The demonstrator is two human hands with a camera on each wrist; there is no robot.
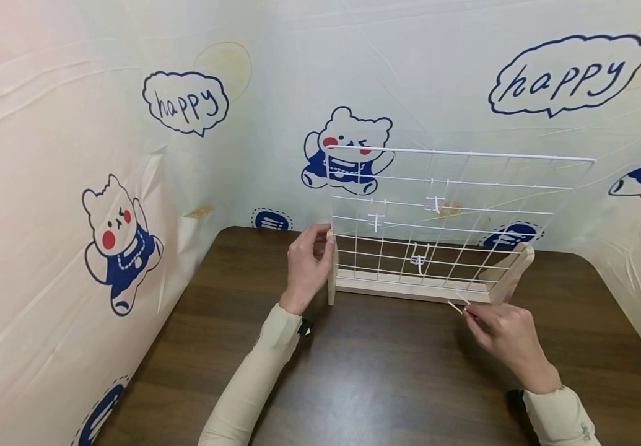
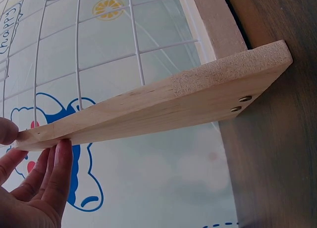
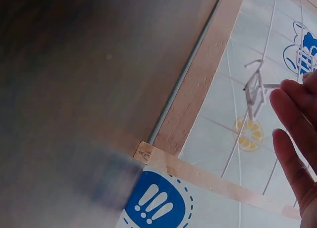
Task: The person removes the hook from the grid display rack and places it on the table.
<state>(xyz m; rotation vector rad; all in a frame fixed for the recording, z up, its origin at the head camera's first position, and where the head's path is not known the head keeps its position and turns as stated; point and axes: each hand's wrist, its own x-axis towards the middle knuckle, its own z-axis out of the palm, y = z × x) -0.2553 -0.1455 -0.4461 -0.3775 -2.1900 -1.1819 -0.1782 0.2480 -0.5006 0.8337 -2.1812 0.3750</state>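
A white wire grid panel (image 1: 454, 210) stands upright in a pale wooden stand (image 1: 409, 288) on a dark brown table (image 1: 387, 384). Three small white hooks hang on the grid, one of them low in the middle (image 1: 419, 260). My left hand (image 1: 322, 243) pinches the top of the stand's left side piece (image 2: 158, 106) between thumb and fingers (image 2: 54, 168). My right hand (image 1: 469, 313), just in front of the stand's right end, pinches a loose white hook (image 1: 457, 303). In the right wrist view that hook (image 3: 255, 89) sits at my fingertips (image 3: 290, 114), above the wooden rail (image 3: 198, 84).
Cloth walls printed with cartoon bears (image 1: 122, 241) and "happy" bubbles enclose the table on the left, back and right. The stand's right side piece (image 1: 512, 272) angles toward the back wall. The table's front half is bare wood.
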